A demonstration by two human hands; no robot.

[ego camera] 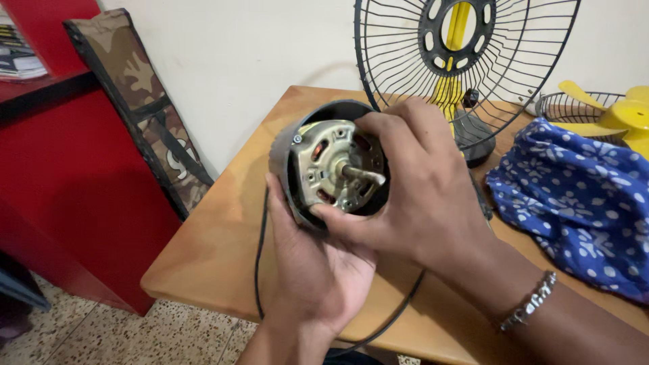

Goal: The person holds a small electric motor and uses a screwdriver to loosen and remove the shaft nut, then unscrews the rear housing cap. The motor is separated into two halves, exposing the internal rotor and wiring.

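Observation:
A fan motor (334, 169) with a silver metal body and a protruding shaft sits inside a round black housing (287, 145). My left hand (314, 270) cradles the housing from below, palm up. My right hand (412, 182) grips the motor's right side, thumb under it and fingers over the top rim. A black cable (260, 263) hangs from the housing and loops under my hands.
A wooden table (216, 250) lies beneath. A black wire fan guard (405, 61) on a yellow stand rises behind. A blue flowered cloth (581, 196), yellow fan blades (618, 115), a red cabinet (61, 176) and a camouflage bag (142, 101) surround it.

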